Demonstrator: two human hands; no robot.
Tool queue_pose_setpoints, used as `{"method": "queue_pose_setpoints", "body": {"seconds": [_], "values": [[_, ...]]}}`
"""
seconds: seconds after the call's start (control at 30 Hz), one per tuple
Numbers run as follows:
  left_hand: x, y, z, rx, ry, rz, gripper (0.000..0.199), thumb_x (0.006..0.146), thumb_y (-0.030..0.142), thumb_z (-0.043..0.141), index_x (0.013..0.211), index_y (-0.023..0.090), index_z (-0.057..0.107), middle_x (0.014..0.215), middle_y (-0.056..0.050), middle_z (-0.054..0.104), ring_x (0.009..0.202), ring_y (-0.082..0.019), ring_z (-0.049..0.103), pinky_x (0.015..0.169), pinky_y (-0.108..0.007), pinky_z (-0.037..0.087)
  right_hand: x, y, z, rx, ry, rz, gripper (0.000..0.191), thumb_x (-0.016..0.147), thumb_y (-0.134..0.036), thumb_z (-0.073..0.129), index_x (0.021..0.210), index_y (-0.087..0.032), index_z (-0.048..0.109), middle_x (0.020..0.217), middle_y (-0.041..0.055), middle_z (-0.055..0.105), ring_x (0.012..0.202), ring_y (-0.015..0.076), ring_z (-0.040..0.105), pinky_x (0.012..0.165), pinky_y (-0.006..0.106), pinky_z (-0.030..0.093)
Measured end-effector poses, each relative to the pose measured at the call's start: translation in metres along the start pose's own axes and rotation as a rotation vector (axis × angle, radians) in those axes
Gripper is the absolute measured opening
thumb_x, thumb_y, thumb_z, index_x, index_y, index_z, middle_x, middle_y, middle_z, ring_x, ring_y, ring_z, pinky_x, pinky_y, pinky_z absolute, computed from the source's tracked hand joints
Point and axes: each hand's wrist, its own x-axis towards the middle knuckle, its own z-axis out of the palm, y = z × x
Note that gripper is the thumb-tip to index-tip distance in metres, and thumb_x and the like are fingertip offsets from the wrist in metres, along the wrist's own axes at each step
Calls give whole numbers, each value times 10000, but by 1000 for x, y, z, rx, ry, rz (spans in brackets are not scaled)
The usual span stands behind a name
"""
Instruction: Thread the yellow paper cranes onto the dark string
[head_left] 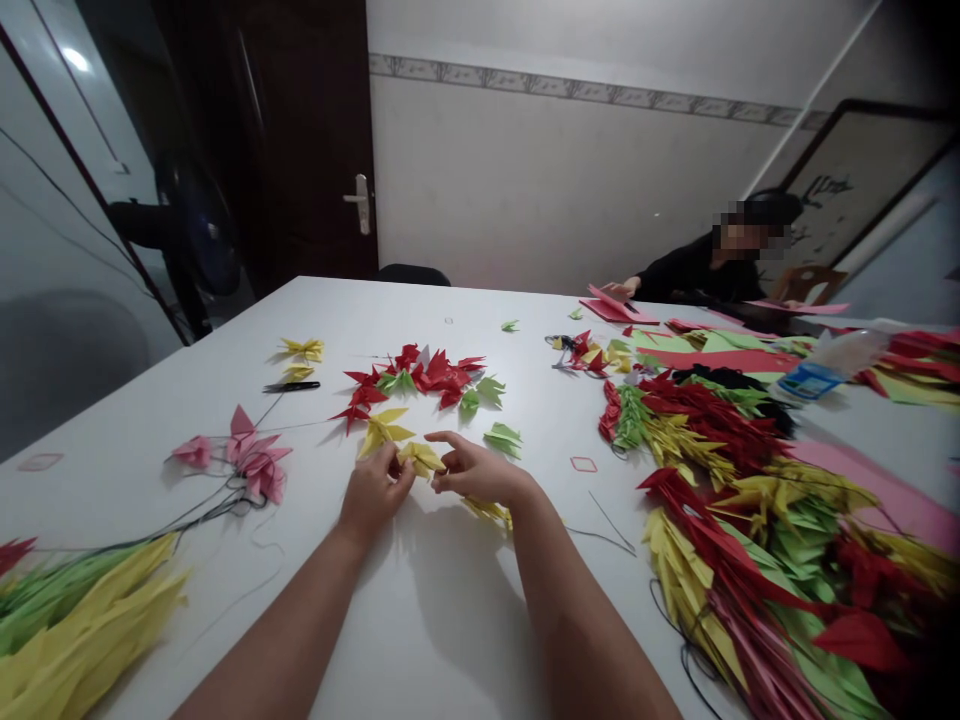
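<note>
Near the middle of the white table, my left hand pinches the left side of a folded yellow paper piece. My right hand is at that piece's right side, its thumb and index finger apart, with its lower fingertips partly hidden. Just above my left hand is another yellow paper piece. More yellow paper lies partly behind my right wrist. A cluster of red folded pieces lies beyond my hands, with green pieces to its right.
Pink folded pieces with dark cords lie left, near a black cutter. Strung paper bundles cover the right side. A plastic bottle lies among papers. At the far right, a person in dark clothing handles pink paper.
</note>
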Motion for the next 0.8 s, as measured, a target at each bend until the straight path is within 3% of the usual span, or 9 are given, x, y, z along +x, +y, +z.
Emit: {"method": "queue_pose_setpoints", "body": {"seconds": [0.1,0.23,0.4,0.47,0.57,0.6,0.7,0.8], "values": [[0,-1,1,-21,0,-40,142,762,276,453,646,194,443,579,18,544,535,-129,539,533,-241,399,-2,-3,-3,-34,20,-19,431,747,-160,520,1155,-214,391,656,-44,566,477,55,376,452,184,315],[1,0,2,9,-33,-75,163,771,272,431,632,190,448,604,8,527,571,-133,527,554,-245,397,-12,-13,-5,-67,-54,-30,392,745,-157,510,1114,-241,404,628,-52,570,452,53,382,451,183,326],[1,2,1,-17,-88,-145,151,762,291,438,663,184,479,606,-1,543,569,-150,540,543,-258,404,-23,-27,-3,-14,-333,7,371,781,-278,509,1121,-234,369,652,-25,590,546,99,530,531,227,407],[2,2,0,-67,-97,-170,149,766,306,445,706,182,503,633,-7,568,582,-153,559,546,-258,417,-23,-25,-7,-105,-223,-5,356,748,-378,562,1038,-224,424,688,-11,587,595,111,535,551,236,405],[2,2,0,-159,-112,-180,168,774,329,451,748,179,524,704,-21,596,629,-154,585,570,-252,440,-18,-14,-13,-330,221,-12,382,688,-533,578,854,-199,493,697,-1,550,595,113,483,522,235,364],[2,1,0,-176,-113,-178,172,773,332,454,739,179,525,711,-22,596,642,-155,588,576,-250,444,-15,-10,-14,-363,301,-2,406,674,-564,574,831,-196,503,707,3,543,598,115,472,518,237,357],[2,0,2,-171,-104,-167,177,768,332,464,702,180,526,686,-15,589,651,-158,588,585,-248,441,-4,3,-10,-325,247,40,450,637,-561,610,887,-196,524,784,19,561,656,131,494,559,248,381],[2,-2,2,-134,-82,-174,168,752,329,486,686,179,526,644,-4,575,604,-151,565,565,-246,417,7,13,0,-243,195,-18,423,643,-492,627,927,-193,532,795,13,565,691,134,499,603,251,391]]}}
